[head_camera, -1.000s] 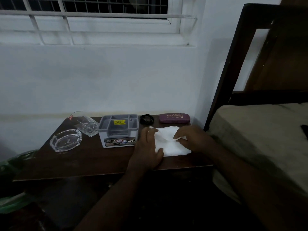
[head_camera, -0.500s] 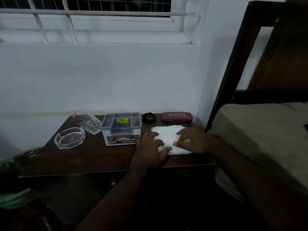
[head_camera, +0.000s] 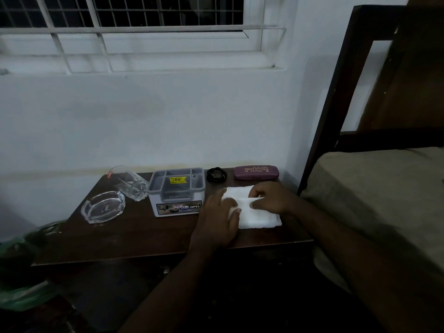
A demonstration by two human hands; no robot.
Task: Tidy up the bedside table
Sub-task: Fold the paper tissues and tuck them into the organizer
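A white cloth (head_camera: 260, 216) lies partly folded on the right part of the dark wooden bedside table (head_camera: 144, 236). My left hand (head_camera: 216, 222) rests flat on the cloth's left edge, fingers stretched forward and thumb on the fabric. My right hand (head_camera: 271, 198) sits on the cloth's upper right, its curled fingers and thumb pinching a folded-over flap. Both hands hide the middle of the cloth.
A grey compartment organiser box (head_camera: 176, 188) stands mid-table. Left of it a glass tumbler (head_camera: 131, 185) lies on its side, near a glass ashtray (head_camera: 103, 206). A small black object (head_camera: 216, 174) and a maroon spectacle case (head_camera: 255, 172) sit at the back. A bed (head_camera: 372, 188) borders the right; a green bag (head_camera: 21, 260) lies lower left.
My right hand has drawn a flap of the cloth over, so a fold now shows across it. My left hand stays pressed on the cloth's left side.
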